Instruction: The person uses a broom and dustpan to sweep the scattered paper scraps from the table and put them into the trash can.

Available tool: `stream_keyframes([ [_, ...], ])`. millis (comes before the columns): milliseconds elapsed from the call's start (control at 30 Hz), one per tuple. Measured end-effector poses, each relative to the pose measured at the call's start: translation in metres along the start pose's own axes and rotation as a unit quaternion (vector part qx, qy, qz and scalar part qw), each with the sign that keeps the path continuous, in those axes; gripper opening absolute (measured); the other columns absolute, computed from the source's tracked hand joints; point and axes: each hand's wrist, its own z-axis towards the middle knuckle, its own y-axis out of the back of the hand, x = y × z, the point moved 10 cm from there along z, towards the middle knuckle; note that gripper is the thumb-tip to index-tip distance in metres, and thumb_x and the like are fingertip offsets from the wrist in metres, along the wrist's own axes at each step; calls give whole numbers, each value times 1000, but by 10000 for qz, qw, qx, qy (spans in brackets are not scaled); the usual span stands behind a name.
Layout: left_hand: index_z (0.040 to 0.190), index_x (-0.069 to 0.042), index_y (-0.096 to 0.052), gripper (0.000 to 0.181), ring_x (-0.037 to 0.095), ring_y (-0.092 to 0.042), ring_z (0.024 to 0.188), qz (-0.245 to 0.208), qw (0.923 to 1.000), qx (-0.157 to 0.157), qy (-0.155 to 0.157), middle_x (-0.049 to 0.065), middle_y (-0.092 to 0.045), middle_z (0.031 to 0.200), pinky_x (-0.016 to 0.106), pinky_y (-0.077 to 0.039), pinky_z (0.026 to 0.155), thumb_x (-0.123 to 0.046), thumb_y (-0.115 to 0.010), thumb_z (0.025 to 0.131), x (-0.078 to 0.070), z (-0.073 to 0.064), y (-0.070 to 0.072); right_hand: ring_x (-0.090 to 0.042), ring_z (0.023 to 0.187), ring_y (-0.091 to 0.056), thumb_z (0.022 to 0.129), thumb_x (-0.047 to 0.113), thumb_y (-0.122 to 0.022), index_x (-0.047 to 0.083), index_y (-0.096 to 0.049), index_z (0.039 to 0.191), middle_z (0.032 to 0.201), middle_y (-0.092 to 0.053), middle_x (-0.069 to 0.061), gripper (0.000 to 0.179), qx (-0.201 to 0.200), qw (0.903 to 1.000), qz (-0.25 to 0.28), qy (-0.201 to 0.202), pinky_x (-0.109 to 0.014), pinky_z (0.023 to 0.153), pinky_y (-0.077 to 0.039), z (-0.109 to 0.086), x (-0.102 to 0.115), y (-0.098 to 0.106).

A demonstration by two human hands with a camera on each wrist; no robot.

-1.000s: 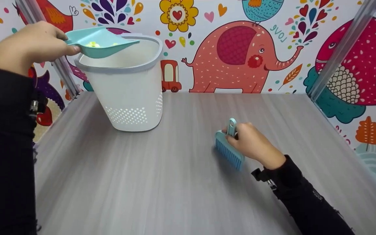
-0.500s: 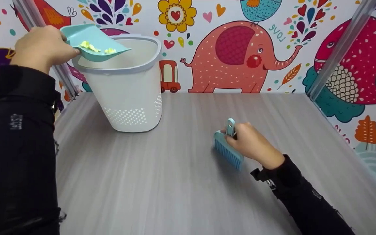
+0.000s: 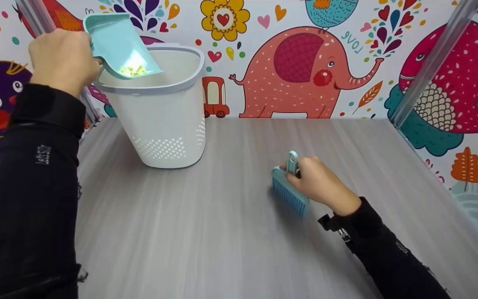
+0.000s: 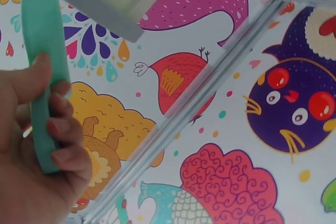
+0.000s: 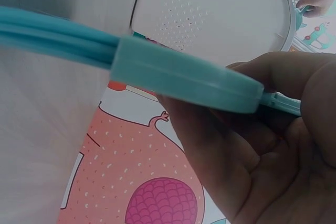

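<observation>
My left hand (image 3: 62, 60) grips the handle of a light teal dustpan (image 3: 114, 41), its fingers curled round it in the left wrist view. The pan tilts down over the mouth of a white waste bin (image 3: 160, 112) with a grey rim. Small yellowish-white scraps (image 3: 133, 70) lie near the pan's lower lip. Lower right, my right hand (image 3: 320, 180) holds a blue-teal hand brush (image 3: 289, 191) by its handle, bristles pointing down close over the table. In the right wrist view, the brush block (image 5: 184, 77) crosses in front of the fingers.
The bin stands at the back left of a grey wood-grain table (image 3: 222, 216). Behind it rises a white wall panel (image 3: 264, 62) printed with cartoon animals. Clear corner posts (image 3: 434, 66) stand at both back corners.
The left hand has tipped the dustpan more steeply over the bin, and the scraps have slid toward its lower lip. The right hand and brush have hardly moved.
</observation>
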Motion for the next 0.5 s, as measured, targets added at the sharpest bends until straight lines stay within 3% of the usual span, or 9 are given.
stream_keyframes([
  [300,134,9,-49,48,54,-47,95,755,9966,-289,-177,37,-54,116,63,-46,83,-11,-61,93,-11,3,3,-12,60,-51,91,7,-67,1,-71,105,108,-71,-12,16,38,9999,97,-63,-25,52,-39,-1,-1,-1],
  [500,127,13,-53,42,50,-50,86,1223,9895,-619,-469,36,-58,105,58,-50,77,-11,-62,93,-20,3,7,-12,64,-53,91,6,-67,2,-72,101,109,-71,-13,13,5,10000,47,-31,-25,55,-41,0,-1,-1],
])
